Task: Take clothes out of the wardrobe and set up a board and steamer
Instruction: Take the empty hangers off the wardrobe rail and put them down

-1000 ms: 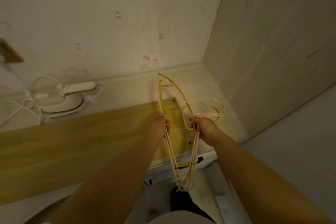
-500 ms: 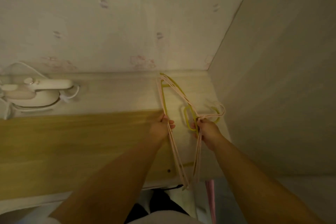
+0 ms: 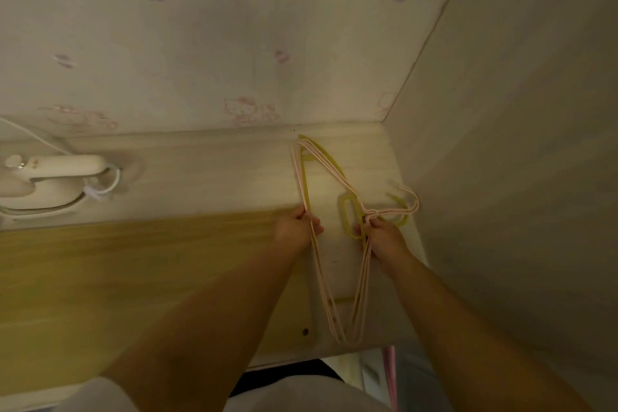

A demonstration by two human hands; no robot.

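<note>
Pale shelf (image 3: 207, 184) | both hands, left (image 3: 296, 227) and right (image 3: 384, 237), extended, gripping hangers (image 3: 329, 174)

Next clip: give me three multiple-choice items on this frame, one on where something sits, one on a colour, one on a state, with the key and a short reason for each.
1. Where is the steamer?
A. On the pale surface at far left
B. Beside the right hand
C. On the floor

2. What colours are the hangers?
A. Blue and white
B. Pink and yellow-green
C. All black

3. How are the hangers held?
A. By the left hand alone
B. Lying free, untouched
C. By both hands

Key:
1 A, it rests by the wall, its cord beside it.
2 B, thin pink hangers bundled with a yellow-green one.
3 C, the left hand grips one side, the right hand grips near the hooks.
</note>
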